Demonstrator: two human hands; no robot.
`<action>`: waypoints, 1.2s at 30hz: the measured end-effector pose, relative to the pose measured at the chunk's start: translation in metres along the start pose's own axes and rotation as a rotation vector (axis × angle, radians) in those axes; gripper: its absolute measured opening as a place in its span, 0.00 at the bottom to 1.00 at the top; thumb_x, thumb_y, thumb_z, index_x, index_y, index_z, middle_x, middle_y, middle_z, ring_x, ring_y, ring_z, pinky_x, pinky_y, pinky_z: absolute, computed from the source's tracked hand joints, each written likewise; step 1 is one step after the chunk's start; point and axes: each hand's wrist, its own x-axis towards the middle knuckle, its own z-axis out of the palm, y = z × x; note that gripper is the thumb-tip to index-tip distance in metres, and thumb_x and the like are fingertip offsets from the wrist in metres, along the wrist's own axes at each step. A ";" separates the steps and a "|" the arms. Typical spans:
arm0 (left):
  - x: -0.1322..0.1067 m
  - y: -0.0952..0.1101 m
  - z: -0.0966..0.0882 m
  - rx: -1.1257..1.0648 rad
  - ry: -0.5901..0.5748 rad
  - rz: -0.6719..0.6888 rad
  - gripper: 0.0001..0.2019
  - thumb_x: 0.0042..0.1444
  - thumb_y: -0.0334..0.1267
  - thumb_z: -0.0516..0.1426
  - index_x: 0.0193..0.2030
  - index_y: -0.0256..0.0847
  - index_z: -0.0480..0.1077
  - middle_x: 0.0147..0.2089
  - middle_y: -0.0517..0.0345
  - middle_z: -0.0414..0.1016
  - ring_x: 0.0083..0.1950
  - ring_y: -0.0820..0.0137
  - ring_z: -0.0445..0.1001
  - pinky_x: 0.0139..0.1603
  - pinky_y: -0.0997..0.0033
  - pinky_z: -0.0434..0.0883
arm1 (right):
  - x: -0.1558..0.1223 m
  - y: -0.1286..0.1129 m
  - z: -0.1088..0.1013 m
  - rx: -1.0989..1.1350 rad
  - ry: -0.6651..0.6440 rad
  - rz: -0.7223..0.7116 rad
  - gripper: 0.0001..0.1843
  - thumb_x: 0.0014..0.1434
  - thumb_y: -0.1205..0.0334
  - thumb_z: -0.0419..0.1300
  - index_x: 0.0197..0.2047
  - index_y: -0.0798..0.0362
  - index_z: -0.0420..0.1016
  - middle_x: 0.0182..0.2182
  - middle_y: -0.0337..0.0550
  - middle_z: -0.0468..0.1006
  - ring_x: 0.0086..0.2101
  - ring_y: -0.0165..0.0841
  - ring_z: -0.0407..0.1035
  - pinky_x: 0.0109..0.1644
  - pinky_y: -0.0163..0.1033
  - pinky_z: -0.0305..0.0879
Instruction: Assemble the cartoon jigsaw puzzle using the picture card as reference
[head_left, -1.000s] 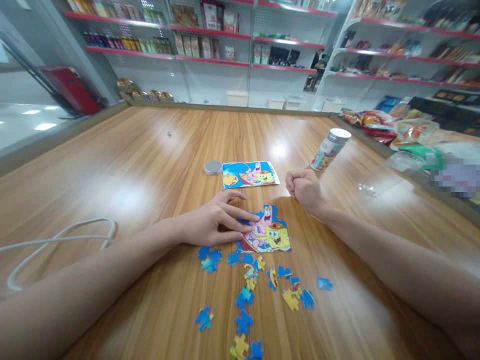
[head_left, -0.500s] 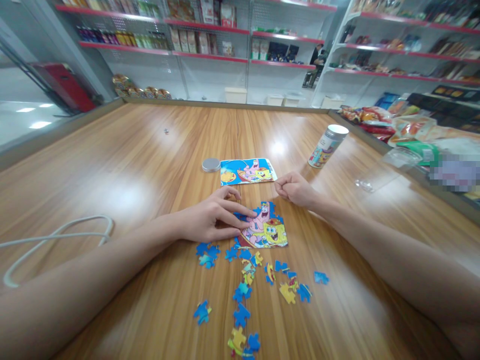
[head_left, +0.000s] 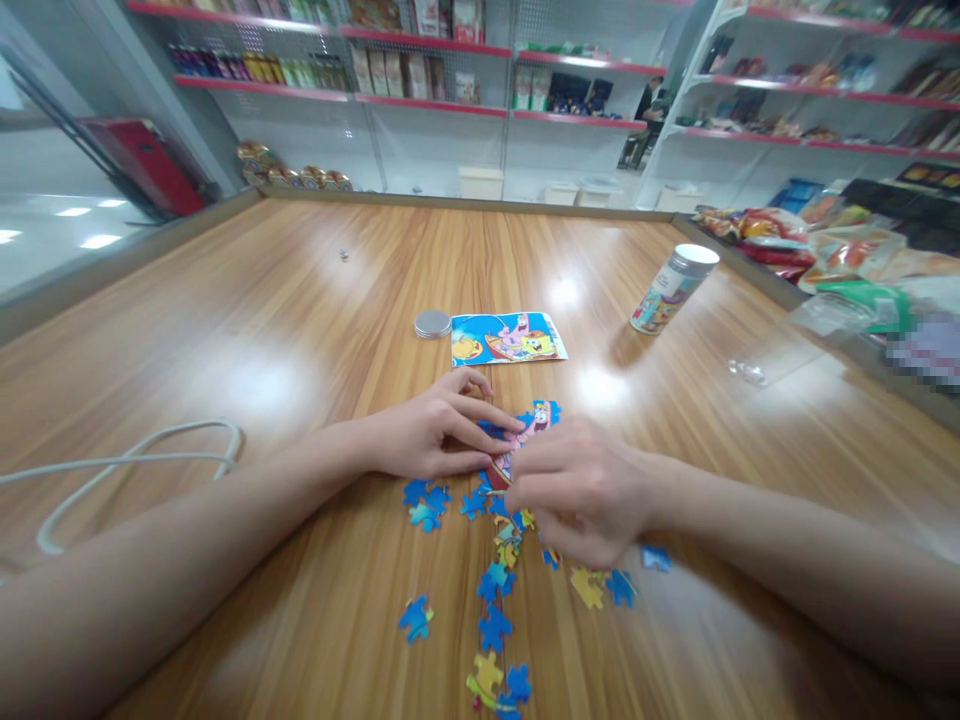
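A partly joined cartoon jigsaw puzzle [head_left: 541, 416] lies on the wooden table. My left hand [head_left: 451, 428] rests on its left side, fingers stretched out and holding nothing. My right hand [head_left: 581, 485] is over the puzzle's right part and covers much of it. Its fingers are curled in and slightly blurred; what they hold, if anything, is hidden. Loose puzzle pieces [head_left: 495, 628] are strewn below the puzzle, mostly blue and yellow. Past the hands lies a picture card [head_left: 508, 338] with the same cartoon figures.
A round metal lid [head_left: 433, 323] sits against the card's left side. At the right stands a printed canister [head_left: 671, 290]. A pale cable [head_left: 142, 450] loops at the left. Bagged goods [head_left: 847, 250] lie beyond the right edge, and shelves [head_left: 435, 103] line the back.
My right hand has come from beside the picture card down and toward me, over the right part of the puzzle. My left hand stays on the puzzle. The whole view has shifted slightly.
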 end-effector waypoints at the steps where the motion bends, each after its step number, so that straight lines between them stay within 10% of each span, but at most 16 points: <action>1: 0.000 0.000 0.000 -0.001 -0.005 0.006 0.12 0.63 0.37 0.61 0.52 0.50 0.80 0.61 0.59 0.77 0.57 0.59 0.65 0.65 0.51 0.61 | 0.003 -0.008 0.000 0.017 -0.060 -0.013 0.08 0.60 0.65 0.54 0.36 0.52 0.76 0.30 0.39 0.73 0.30 0.31 0.64 0.33 0.40 0.55; 8: -0.001 -0.003 0.002 -0.016 0.001 -0.006 0.14 0.63 0.38 0.62 0.54 0.52 0.79 0.61 0.58 0.77 0.60 0.58 0.65 0.66 0.49 0.60 | 0.010 -0.020 0.000 0.083 -0.205 -0.018 0.08 0.65 0.60 0.59 0.38 0.52 0.78 0.36 0.41 0.76 0.34 0.32 0.66 0.37 0.39 0.60; 16: 0.002 0.000 -0.001 -0.036 0.014 -0.015 0.11 0.61 0.37 0.62 0.49 0.53 0.81 0.58 0.58 0.79 0.57 0.58 0.66 0.66 0.49 0.59 | 0.011 -0.010 0.006 0.418 -0.004 0.054 0.06 0.65 0.63 0.61 0.35 0.53 0.76 0.31 0.40 0.79 0.34 0.31 0.71 0.41 0.39 0.66; 27: 0.001 0.000 -0.001 -0.044 0.009 -0.020 0.12 0.61 0.36 0.63 0.50 0.52 0.81 0.57 0.56 0.80 0.60 0.59 0.67 0.68 0.48 0.58 | -0.008 0.048 -0.002 0.305 0.612 0.847 0.10 0.61 0.57 0.65 0.41 0.55 0.81 0.30 0.42 0.79 0.24 0.27 0.64 0.27 0.35 0.58; 36: 0.000 0.000 -0.003 -0.058 0.023 -0.010 0.11 0.61 0.34 0.62 0.49 0.49 0.81 0.55 0.54 0.81 0.59 0.60 0.69 0.68 0.48 0.59 | -0.023 0.083 -0.006 0.357 0.478 0.997 0.12 0.55 0.57 0.66 0.37 0.59 0.81 0.27 0.43 0.79 0.25 0.29 0.68 0.28 0.34 0.61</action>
